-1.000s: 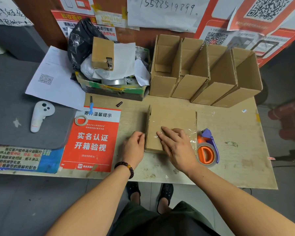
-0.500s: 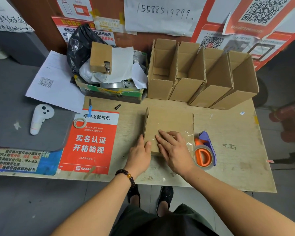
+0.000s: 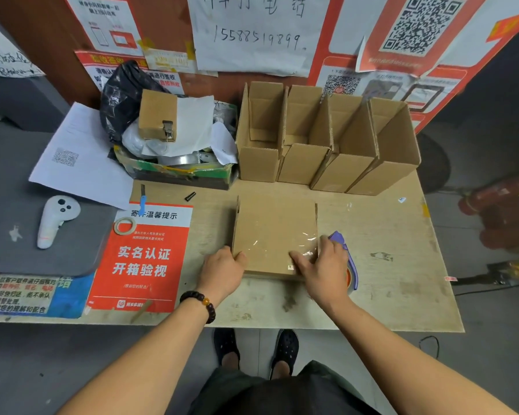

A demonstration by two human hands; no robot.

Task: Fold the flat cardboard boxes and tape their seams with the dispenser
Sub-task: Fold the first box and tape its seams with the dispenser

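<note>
On the plywood bench, a taped cardboard box lies just in front of a row of folded open boxes. At the taped box's near left corner the left hand curls its grip around the edge. At its near right corner the right hand grips the edge, thumb on the glossy tape. Just right of that box, partly hidden beneath the right hand, sits the purple-and-orange tape dispenser.
</note>
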